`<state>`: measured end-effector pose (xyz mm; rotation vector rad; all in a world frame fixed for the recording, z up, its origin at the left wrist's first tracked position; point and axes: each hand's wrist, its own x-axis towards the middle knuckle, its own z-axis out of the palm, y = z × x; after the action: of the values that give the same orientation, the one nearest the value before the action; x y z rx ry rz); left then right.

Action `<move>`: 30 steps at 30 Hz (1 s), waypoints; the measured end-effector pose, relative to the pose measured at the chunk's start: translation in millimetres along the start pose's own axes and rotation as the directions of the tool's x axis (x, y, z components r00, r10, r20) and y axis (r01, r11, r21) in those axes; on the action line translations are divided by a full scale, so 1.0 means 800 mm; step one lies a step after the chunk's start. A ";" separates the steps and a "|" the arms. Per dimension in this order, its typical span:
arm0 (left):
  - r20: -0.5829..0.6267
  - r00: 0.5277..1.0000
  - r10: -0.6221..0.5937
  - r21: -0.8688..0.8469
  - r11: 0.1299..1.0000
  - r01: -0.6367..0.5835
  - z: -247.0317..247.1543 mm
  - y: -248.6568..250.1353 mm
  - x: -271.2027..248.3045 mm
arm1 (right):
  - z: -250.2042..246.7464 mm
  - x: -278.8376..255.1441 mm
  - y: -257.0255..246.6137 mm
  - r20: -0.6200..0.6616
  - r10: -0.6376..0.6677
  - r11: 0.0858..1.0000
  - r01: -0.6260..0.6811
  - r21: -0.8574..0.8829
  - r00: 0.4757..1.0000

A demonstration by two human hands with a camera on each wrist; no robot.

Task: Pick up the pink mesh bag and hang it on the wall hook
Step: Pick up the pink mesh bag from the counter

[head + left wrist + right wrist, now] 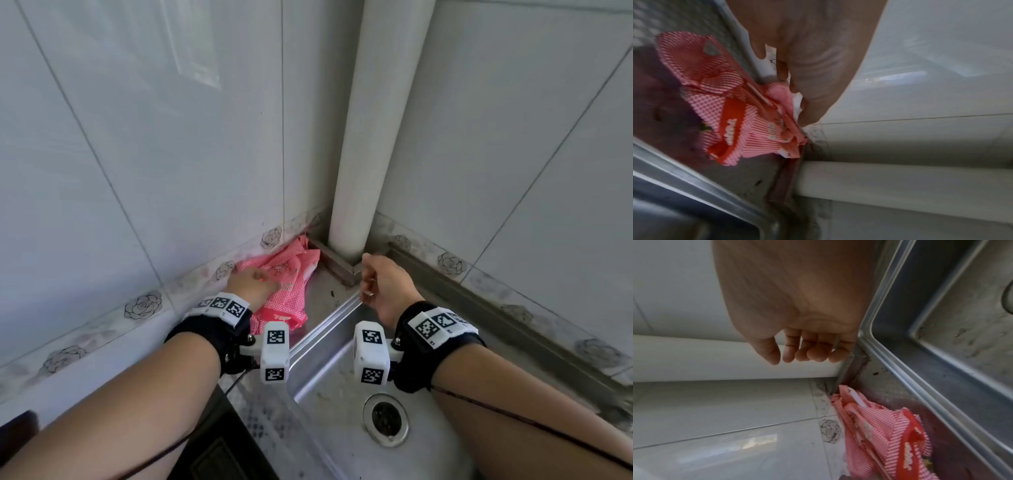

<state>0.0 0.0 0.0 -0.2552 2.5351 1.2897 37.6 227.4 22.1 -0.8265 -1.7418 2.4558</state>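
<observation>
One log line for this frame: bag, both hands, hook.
pink mesh bag: crumpled on counter by wall | left hand: on bag, grip unclear | right hand: empty, loosely curled | hook: not visible

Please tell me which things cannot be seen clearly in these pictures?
- Wall hook: in no view.
- Left hand fingers: head view, hidden behind the hand; left wrist view blurred, so its hold on the pink mesh bag is unclear.
- Bag's lettering: blurred.
- Bag's lower end: right wrist view, cut off.

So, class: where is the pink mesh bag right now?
In the head view, the pink mesh bag lies crumpled on the counter left of the sink, against the tiled wall, under the left hand, near the white pipe.
</observation>
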 end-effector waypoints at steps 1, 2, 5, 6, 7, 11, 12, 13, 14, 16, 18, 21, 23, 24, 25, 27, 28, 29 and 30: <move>0.031 0.999 -0.023 0.090 0.996 0.020 0.003 -0.007 0.005 | -0.001 0.004 0.008 -0.006 0.011 0.999 -0.011 -0.036 1.000; 0.058 0.995 -0.077 0.223 0.973 0.062 0.005 -0.017 0.008 | 0.000 0.007 0.014 -0.033 0.030 0.996 -0.032 -0.078 0.999; 0.111 0.986 -0.128 0.389 0.918 0.075 0.023 -0.052 0.019 | -0.005 0.008 0.041 -0.039 0.088 0.988 -0.093 -0.122 0.995; 0.104 0.988 -0.113 0.436 0.898 0.057 0.030 -0.062 0.024 | -0.007 0.008 0.046 -0.038 0.101 0.986 -0.106 -0.128 0.994; 0.103 0.990 -0.100 0.485 0.874 0.038 0.039 -0.079 0.037 | -0.008 0.008 0.050 -0.040 0.115 0.984 -0.120 -0.133 0.993; 0.116 0.984 -0.135 0.558 0.828 0.048 0.040 -0.082 0.018 | -0.014 0.006 0.064 -0.047 0.196 0.963 -0.201 -0.178 0.980; 0.132 0.984 -0.119 0.554 0.832 0.026 0.041 -0.085 0.020 | -0.015 0.006 0.066 -0.052 0.207 0.956 -0.213 -0.203 0.977; 0.131 0.988 -0.081 0.513 0.859 0.002 0.042 -0.083 0.020 | -0.017 0.005 0.067 -0.056 0.216 0.946 -0.223 -0.236 0.975; 0.130 0.990 -0.057 0.473 0.881 -0.011 0.042 -0.084 0.025 | -0.017 0.003 0.068 -0.058 0.221 0.937 -0.229 -0.265 0.973; 0.102 0.994 -0.039 0.360 0.933 0.000 0.038 -0.082 0.026 | -0.018 0.000 0.067 -0.061 0.232 0.924 -0.239 -0.300 0.971; 0.099 0.994 -0.037 0.343 0.939 0.000 0.031 -0.074 0.023 | -0.017 -0.006 0.062 -0.053 0.236 0.914 -0.241 -0.326 0.970; 0.170 0.983 -0.066 0.321 0.947 0.008 0.026 -0.076 0.020 | -0.015 -0.019 0.053 -0.043 0.234 0.905 -0.234 -0.355 0.971; 0.195 0.975 -0.110 0.395 0.918 0.024 0.031 -0.081 0.017 | -0.014 -0.027 0.051 -0.033 0.238 0.901 -0.233 -0.367 0.971; 0.170 0.978 -0.117 0.438 0.899 0.032 0.037 -0.087 0.018 | -0.015 -0.031 0.051 -0.022 0.240 0.898 -0.231 -0.374 0.970; 0.136 0.982 -0.133 0.477 0.877 0.053 0.042 -0.091 0.017 | -0.014 -0.034 0.052 -0.010 0.243 0.895 -0.229 -0.382 0.970; 0.082 0.981 -0.173 0.491 0.864 0.111 0.056 -0.099 0.023 | -0.017 -0.038 0.052 0.008 0.250 0.890 -0.226 -0.395 0.968; 0.064 0.984 -0.169 0.487 0.866 0.118 0.060 -0.100 0.021 | -0.017 -0.038 0.053 0.013 0.252 0.889 -0.226 -0.397 0.968; 0.052 0.987 -0.154 0.491 0.864 0.109 0.062 -0.099 0.018 | -0.018 -0.039 0.053 0.014 0.253 0.890 -0.227 -0.396 0.967; 0.048 0.989 -0.138 0.504 0.858 0.096 0.065 -0.097 0.015 | -0.020 -0.038 0.055 0.011 0.254 0.891 -0.230 -0.391 0.967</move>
<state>19.5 -3.4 -92.4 -0.2300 2.6251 0.5460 82.9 215.1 -8.4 -1.0659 -2.3282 2.3255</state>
